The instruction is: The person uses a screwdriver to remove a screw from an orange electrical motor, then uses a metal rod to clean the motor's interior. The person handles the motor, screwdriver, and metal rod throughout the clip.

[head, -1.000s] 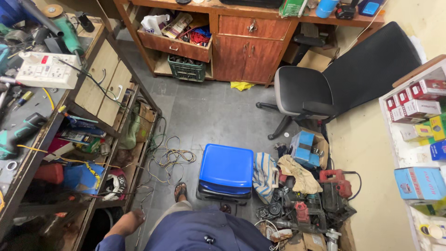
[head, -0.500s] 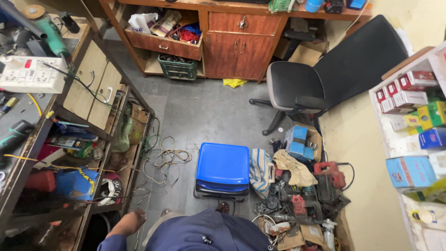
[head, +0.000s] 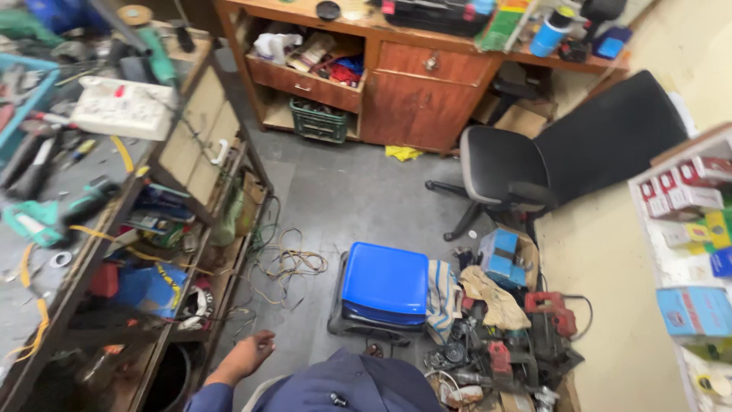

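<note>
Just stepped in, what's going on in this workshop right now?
A person in a dark blue shirt stands on the grey floor, looking down. The left hand hangs open and holds nothing, beside the cluttered workbench; the right hand is out of view. Just ahead sits a blue stool, with loose wires to its left and a heap of power tools to its right. A black office chair stands before a wooden desk.

The left hand (head: 248, 355) has swung forward, fingers loose (holding nothing), nearer the blue stool (head: 385, 288).
</note>
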